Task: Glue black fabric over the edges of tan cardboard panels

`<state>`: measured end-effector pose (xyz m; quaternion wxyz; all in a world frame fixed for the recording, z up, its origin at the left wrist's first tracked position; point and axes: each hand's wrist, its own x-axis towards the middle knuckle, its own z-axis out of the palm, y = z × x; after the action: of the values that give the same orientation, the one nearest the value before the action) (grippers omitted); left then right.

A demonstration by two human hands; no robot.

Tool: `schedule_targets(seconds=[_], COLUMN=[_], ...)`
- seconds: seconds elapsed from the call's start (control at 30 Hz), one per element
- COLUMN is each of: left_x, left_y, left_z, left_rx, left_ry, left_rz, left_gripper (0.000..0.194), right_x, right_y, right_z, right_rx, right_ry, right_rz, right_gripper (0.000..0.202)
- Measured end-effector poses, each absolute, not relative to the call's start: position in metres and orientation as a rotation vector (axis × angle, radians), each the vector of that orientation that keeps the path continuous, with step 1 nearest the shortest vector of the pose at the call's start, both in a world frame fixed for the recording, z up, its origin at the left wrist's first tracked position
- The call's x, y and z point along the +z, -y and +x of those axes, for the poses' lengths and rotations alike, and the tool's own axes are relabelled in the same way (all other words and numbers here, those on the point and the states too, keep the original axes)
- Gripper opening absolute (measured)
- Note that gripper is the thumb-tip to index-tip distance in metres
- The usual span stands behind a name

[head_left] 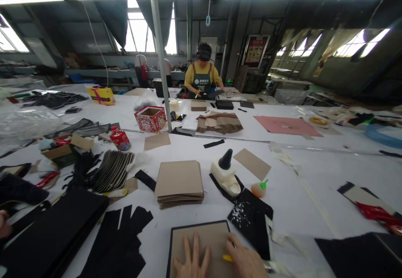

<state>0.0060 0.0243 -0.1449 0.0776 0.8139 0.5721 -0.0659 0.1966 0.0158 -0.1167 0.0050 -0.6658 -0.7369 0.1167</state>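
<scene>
My left hand (191, 261) lies flat with fingers spread on a brown cardboard panel (201, 238) that sits on a black sheet at the table's near edge. My right hand (246, 261) rests on the panel's right side, closed around a small yellow tool (228, 258). Just beyond the panel is a stack of brown cardboard panels (179, 182). A white glue bottle with a black cone tip (225, 173) lies on a black glue-smeared sheet (249, 217) to the right.
Black cut strips (121, 232) and a black board stack (53, 232) lie at the left. A small orange bottle with green cap (259, 189) stands nearby. A person in a yellow shirt and apron (202, 79) works at the far table side, behind a metal pole (161, 56).
</scene>
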Motion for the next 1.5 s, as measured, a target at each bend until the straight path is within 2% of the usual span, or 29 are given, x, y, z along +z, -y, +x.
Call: schedule_targets(seconds=[0.03, 0.1, 0.17, 0.2, 0.3, 0.43, 0.5, 0.57, 0.73, 0.87, 1.2, 1.5], left_x=[-0.138, -0.119, -0.102, -0.095, -0.087, -0.094, -0.095, -0.095, -0.105, -0.123, -0.140, -0.148], left_y=[-0.024, -0.024, -0.023, -0.022, -0.019, -0.016, -0.016, -0.017, -0.013, -0.009, -0.003, -0.001], left_z=[0.005, 0.001, -0.003, -0.004, -0.007, -0.007, -0.007, -0.008, -0.010, -0.010, -0.010, -0.011], left_rx=[-0.211, -0.227, -0.209, -0.189, -0.110, -0.030, -0.017, -0.013, 0.043, 0.095, 0.127, 0.068], left_ry=[-1.683, -1.595, -1.503, -1.471, -1.451, -1.472, -1.462, -1.443, -1.456, -1.485, -1.493, -1.554], left_rz=[2.426, 2.380, 2.308, 2.270, 2.217, 2.230, 2.222, 2.202, 2.186, 2.240, 2.242, 2.342], left_gripper=[0.045, 0.061, 0.080, 0.082, 0.076, 0.073, 0.072, 0.072, 0.073, 0.078, 0.076, 0.072], right_x=[-0.114, -0.105, -0.090, -0.080, -0.043, 0.003, 0.016, 0.023, 0.023, 0.013, -0.003, -0.005], right_y=[-0.016, -0.016, -0.019, -0.023, -0.041, -0.062, -0.069, -0.076, -0.095, -0.109, -0.134, -0.132], right_z=[0.192, 0.188, 0.191, 0.195, 0.211, 0.225, 0.224, 0.215, 0.162, 0.119, 0.086, 0.143], right_rx=[0.372, 0.424, 0.509, 0.554, 0.535, 0.209, 0.306, 0.565, 1.163, 1.392, 1.338, 1.217], right_ry=[2.370, 2.389, 2.305, 2.250, 2.168, 2.220, 2.107, 1.963, 1.838, 1.853, 2.098, 2.271], right_rz=[-2.042, -1.975, -1.909, -1.877, -1.868, -2.051, -2.129, -2.061, -1.693, -1.424, -1.183, -1.297], right_gripper=[0.047, 0.043, 0.034, 0.028, 0.022, 0.030, 0.036, 0.038, 0.035, 0.027, 0.014, 0.012])
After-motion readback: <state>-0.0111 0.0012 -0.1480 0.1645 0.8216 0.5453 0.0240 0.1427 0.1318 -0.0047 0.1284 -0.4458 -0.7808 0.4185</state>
